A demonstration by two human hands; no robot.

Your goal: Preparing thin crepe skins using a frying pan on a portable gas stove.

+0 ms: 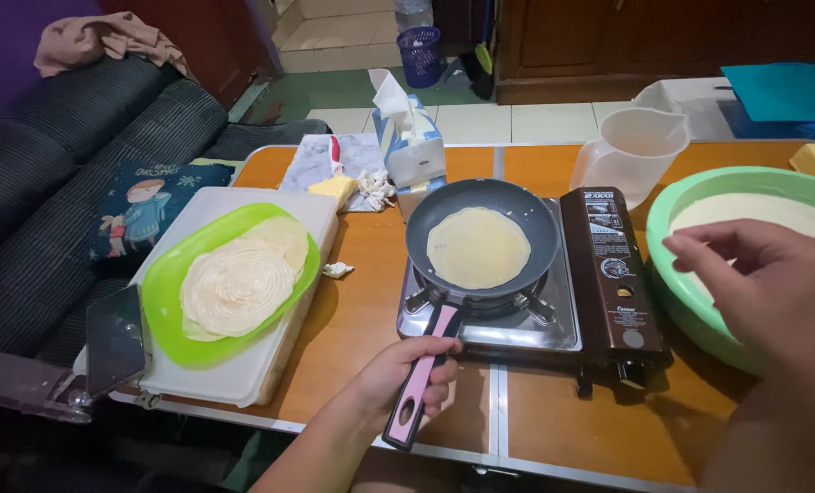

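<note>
My left hand grips the pink and black handle of a dark frying pan that sits on a portable gas stove. A thin pale crepe lies flat in the pan. My right hand hovers with fingers apart over the rim of a large green bowl of pale batter, holding nothing. To the left, a green plate carries a stack of cooked crepes and rests on a white lidded box.
A tissue box, a clear plastic jug, a cloth and a crumpled tissue lie on the wooden folding table. A phone on a stand sits at the left edge. A dark sofa stands beyond.
</note>
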